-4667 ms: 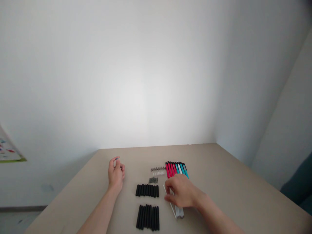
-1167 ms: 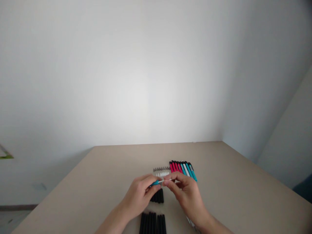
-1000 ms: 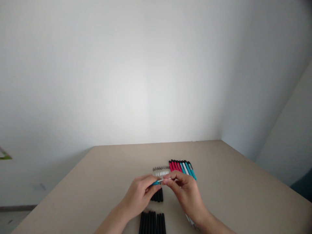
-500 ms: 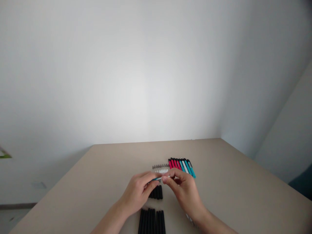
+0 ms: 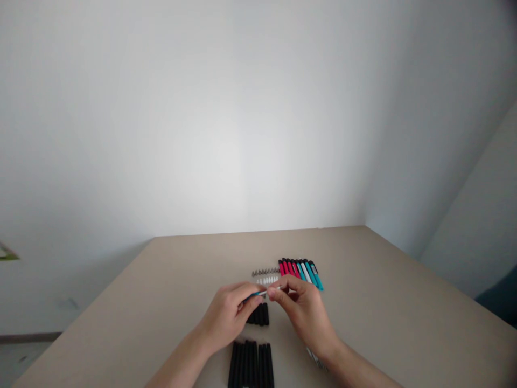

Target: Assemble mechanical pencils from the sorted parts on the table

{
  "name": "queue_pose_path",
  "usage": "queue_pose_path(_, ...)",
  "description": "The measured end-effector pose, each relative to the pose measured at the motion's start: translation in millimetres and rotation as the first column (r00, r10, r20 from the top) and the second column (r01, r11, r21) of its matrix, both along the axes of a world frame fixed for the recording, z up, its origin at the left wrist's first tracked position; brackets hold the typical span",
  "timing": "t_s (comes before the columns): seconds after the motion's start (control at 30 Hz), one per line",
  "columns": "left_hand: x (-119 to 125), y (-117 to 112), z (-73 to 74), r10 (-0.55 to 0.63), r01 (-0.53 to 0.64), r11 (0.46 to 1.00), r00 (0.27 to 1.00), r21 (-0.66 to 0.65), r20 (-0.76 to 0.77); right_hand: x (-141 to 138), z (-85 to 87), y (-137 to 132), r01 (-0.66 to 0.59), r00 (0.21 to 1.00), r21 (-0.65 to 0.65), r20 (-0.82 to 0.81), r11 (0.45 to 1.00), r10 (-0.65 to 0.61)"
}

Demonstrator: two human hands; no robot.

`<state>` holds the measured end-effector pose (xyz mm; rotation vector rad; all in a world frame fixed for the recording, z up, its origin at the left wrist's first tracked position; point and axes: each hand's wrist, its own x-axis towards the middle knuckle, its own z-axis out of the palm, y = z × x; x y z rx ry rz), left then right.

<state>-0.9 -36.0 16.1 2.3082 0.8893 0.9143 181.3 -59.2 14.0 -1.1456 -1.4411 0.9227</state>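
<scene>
My left hand [image 5: 230, 315] pinches a small teal pen part [image 5: 253, 295] above the table [image 5: 383, 312]. My right hand [image 5: 302, 310] pinches a thin white refill [image 5: 267, 291] and holds its end against that teal part. Both hands meet over a row of short black pen pieces [image 5: 259, 314]. Beyond them lie a row of red, white and teal pen barrels [image 5: 301, 268], a line of small springs [image 5: 264, 272] and small white pieces [image 5: 266, 280].
A second row of longer black pen pieces [image 5: 249, 364] lies near the table's front edge. White refills [image 5: 317, 361] peek out under my right wrist. White walls stand behind and to the right.
My left hand carried the teal part to the middle, my right hand brought a white refill to it. In the last second the refill has slid further into the teal part.
</scene>
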Motion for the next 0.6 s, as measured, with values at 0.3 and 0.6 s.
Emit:
queue_pose_path(0.3,0.8,0.8,-0.7,0.034,-0.033,0.998,0.999,0.052,-0.037,1.3,-2.2,1.6,-0.038,0.999,-0.027,-0.008,0.999,0.038)
queue_pose_path(0.6,0.2,3.0,-1.1,0.101,-0.099,0.994,0.994,0.051,-0.045,1.5,2.0,-2.1,-0.009,0.999,0.036,0.047,0.999,0.007)
